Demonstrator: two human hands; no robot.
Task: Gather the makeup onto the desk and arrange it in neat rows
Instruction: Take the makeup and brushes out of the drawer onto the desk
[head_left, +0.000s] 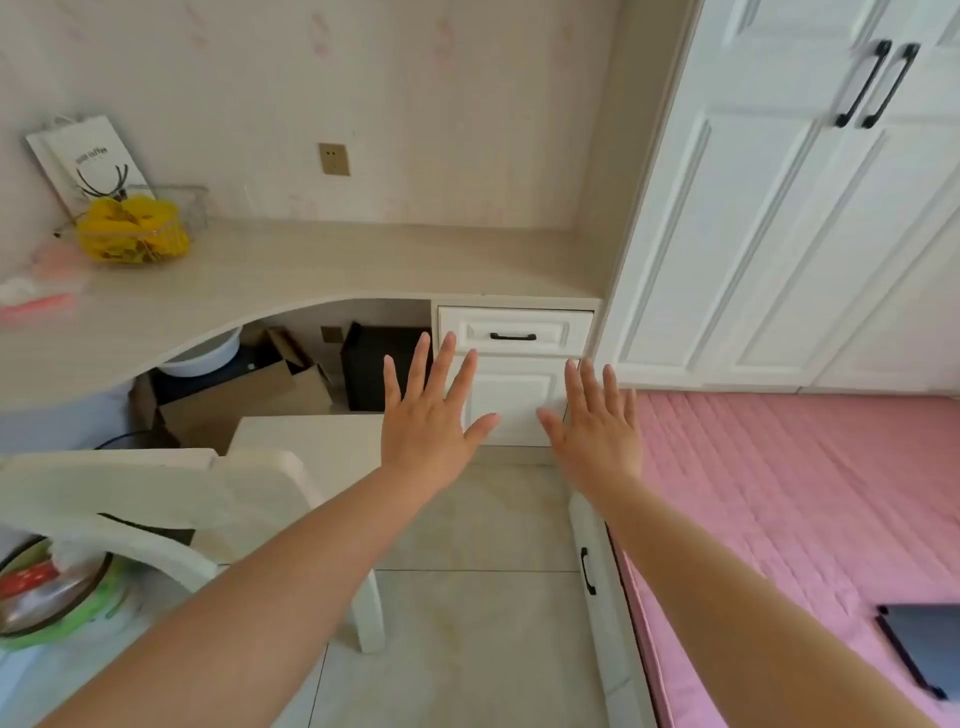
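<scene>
Both forearms reach forward over the floor (467, 597); the left hand (426, 421) and right hand (597, 431) hover backs up, fingers spread straight, holding nothing. Beyond them the desk (322, 265) carries a yellow bag (132, 234) and blurred pink packets (39, 299) at its left; whether these are makeup cannot be told.

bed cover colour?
Pink, quilted bed cover; head view shows it best.
</scene>
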